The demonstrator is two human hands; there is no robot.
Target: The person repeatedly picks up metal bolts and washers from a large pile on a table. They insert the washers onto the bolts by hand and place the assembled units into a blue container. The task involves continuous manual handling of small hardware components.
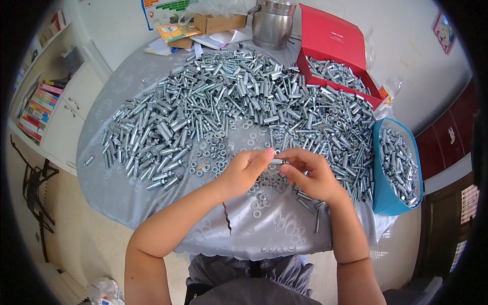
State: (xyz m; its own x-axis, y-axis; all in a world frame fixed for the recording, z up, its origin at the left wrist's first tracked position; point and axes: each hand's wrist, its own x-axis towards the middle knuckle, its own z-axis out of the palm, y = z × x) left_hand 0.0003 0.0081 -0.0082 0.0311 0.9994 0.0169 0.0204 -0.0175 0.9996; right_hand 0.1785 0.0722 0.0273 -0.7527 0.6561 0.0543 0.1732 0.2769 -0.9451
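Pinching one small metal sleeve between both hands, just above the table's near middle. My left hand grips its left end with thumb and forefinger closed on it; my right hand grips the right end, fingers curled around it. The sleeve lies level, end to end between the fingertips.

Counts: one sleeve in hand. Loose pile of sleeves and bolts, far too many to count, spreading across the far half of the grey cloth from left edge to right. Washers and nuts, several dozen at least, scattered in a band between the pile and my hands; a smaller cluster sits right under my hands. A few bolts lie loose by my right wrist. One red box, lid up, partly filled. One blue tub at the right edge, filled with assembled pieces. One steel kettle at the far rim, beside one cardboard box and some papers.

Edges and room: the tub touches the table's right edge, near my right forearm. Bare cloth lies along the near edge, under and between my forearms, and at the near left. The pile reaches close to the left rim.
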